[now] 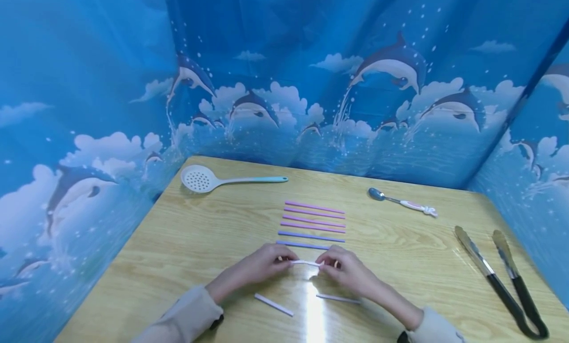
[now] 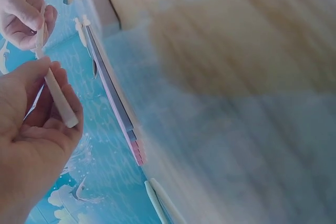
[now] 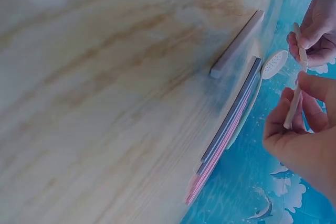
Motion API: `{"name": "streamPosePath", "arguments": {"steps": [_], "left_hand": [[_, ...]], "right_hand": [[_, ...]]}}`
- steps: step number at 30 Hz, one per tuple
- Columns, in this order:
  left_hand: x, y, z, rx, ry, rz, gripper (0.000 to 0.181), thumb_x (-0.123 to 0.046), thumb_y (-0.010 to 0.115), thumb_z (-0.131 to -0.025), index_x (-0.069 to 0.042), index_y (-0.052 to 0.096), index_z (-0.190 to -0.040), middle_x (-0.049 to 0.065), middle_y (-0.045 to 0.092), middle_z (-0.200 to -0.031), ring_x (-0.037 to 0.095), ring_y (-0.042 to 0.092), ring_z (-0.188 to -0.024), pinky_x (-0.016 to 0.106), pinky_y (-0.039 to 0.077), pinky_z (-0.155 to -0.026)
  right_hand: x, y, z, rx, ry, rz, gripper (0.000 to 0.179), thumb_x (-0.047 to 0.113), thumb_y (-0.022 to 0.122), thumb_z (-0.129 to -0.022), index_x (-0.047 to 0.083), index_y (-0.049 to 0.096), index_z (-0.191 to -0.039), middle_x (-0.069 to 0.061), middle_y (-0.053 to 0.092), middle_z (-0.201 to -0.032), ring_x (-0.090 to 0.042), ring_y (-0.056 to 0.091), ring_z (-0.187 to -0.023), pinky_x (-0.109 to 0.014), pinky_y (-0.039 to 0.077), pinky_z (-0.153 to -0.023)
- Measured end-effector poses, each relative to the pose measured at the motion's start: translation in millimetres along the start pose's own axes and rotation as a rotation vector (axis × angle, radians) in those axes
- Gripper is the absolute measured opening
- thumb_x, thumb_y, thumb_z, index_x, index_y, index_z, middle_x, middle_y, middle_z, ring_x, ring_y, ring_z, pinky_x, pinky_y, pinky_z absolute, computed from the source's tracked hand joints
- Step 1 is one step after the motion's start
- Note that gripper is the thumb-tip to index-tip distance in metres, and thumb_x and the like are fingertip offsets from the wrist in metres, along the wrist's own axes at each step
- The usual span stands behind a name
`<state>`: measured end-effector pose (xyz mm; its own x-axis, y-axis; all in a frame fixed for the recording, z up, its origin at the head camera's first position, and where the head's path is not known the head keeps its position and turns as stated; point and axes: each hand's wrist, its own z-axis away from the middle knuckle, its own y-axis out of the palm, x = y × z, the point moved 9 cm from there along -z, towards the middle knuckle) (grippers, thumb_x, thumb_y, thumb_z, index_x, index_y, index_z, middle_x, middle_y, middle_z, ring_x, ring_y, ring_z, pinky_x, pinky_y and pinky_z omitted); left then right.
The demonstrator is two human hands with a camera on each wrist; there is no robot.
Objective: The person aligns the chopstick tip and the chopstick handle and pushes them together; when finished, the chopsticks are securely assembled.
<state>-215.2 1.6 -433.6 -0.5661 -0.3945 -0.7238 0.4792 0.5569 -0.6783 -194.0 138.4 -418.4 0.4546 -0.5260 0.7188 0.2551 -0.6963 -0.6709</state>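
Both hands hold one thin pale stick [image 1: 306,262] just above the table. My left hand [image 1: 268,264] pinches its left end between thumb and fingers, and my right hand [image 1: 344,269] pinches the right end. In the left wrist view, the stick [image 2: 62,100] runs out across the curled fingers. The right wrist view shows the stick [image 3: 293,109] with a slight bend between the hands. Nearer me, a short pale lilac stick [image 1: 273,305] lies below the left hand, and another thin lilac stick [image 1: 338,299] lies below the right.
Beyond the hands, two blue-violet sticks [image 1: 311,236] and several pink sticks [image 1: 313,221] lie in parallel rows. A slotted skimmer [image 1: 198,179] is at the back left. At the right are a spoon [image 1: 377,194] and black-handled tongs [image 1: 507,291]. Dolphin-print curtains surround the wooden table [image 1: 178,239].
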Motion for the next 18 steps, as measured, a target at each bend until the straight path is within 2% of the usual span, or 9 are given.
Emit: {"name": "streamPosePath", "arguments": {"steps": [6,18], "left_hand": [[-3.3,-4.4,1.5,-0.038,0.079,-0.042,0.018,-0.009,0.061,-0.091,-0.004,0.069,-0.106,0.007,0.070,-0.099,0.010,0.061,-0.088,0.018,0.051,-0.078],[-18.4,-10.9,5.9,-0.095,0.211,-0.084,0.019,-0.006,0.061,-0.091,-0.001,0.069,-0.107,0.008,0.069,-0.097,0.013,0.063,-0.088,0.017,0.051,-0.080]], "right_hand": [[2.8,-6.9,-0.1,-0.089,-0.034,0.029,0.010,0.002,0.068,-0.082,0.003,0.071,-0.092,0.003,0.060,-0.081,0.001,0.050,-0.068,-0.019,0.049,-0.056],[8.3,-8.3,0.6,-0.155,-0.088,0.035,0.010,-0.001,0.070,-0.080,0.003,0.071,-0.089,0.003,0.059,-0.080,0.002,0.047,-0.066,-0.018,0.047,-0.053]]}}
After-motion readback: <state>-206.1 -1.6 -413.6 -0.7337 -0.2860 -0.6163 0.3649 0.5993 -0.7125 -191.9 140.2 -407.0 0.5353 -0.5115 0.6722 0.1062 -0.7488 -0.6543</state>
